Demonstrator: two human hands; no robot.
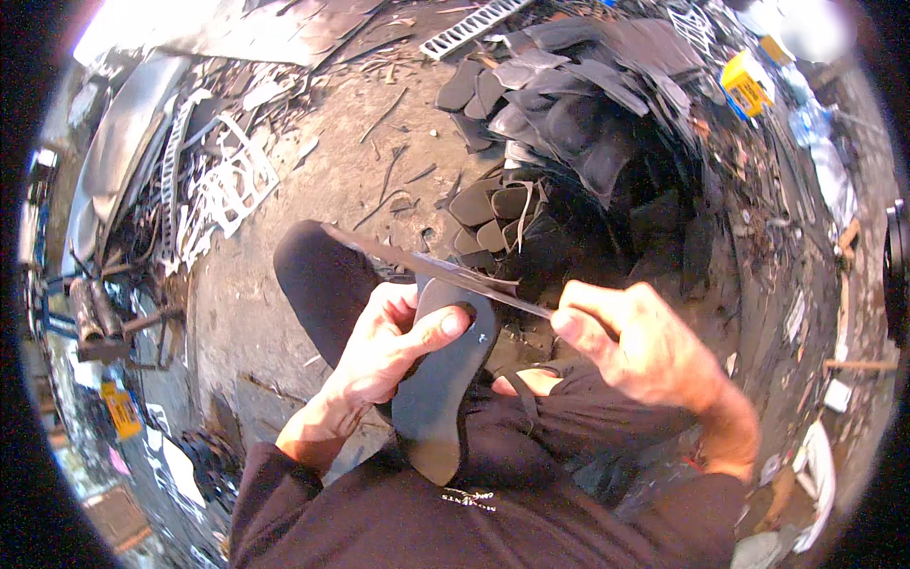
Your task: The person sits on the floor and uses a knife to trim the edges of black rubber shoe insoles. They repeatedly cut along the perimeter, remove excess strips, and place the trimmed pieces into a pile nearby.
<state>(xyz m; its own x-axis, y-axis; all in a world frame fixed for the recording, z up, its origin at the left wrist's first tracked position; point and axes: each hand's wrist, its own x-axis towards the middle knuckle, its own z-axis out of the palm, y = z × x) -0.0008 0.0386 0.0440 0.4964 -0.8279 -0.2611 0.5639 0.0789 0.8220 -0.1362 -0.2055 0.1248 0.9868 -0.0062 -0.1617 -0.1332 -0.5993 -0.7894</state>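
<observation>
My left hand (389, 346) is closed around a dark grey shoe sole (431, 394), with the thumb pressed flat on its upper face near the far end. The sole points away from me, its near end resting over my lap. My right hand (635, 341) is wrapped round the grip end of a long knife (427, 266), and the fist hides the handle. The knife's broad, worn blade lies across the far end of the sole and reaches left above my knee. Whether the edge is cutting into the sole is too fine to tell.
Beyond my hands is a big heap of dark sheet pieces (578, 123), with several cut soles (493, 218) at its near side. White lattice offcuts (232, 175) lie at left. A yellow box (746, 83) stands at far right. Thin scraps litter the ground.
</observation>
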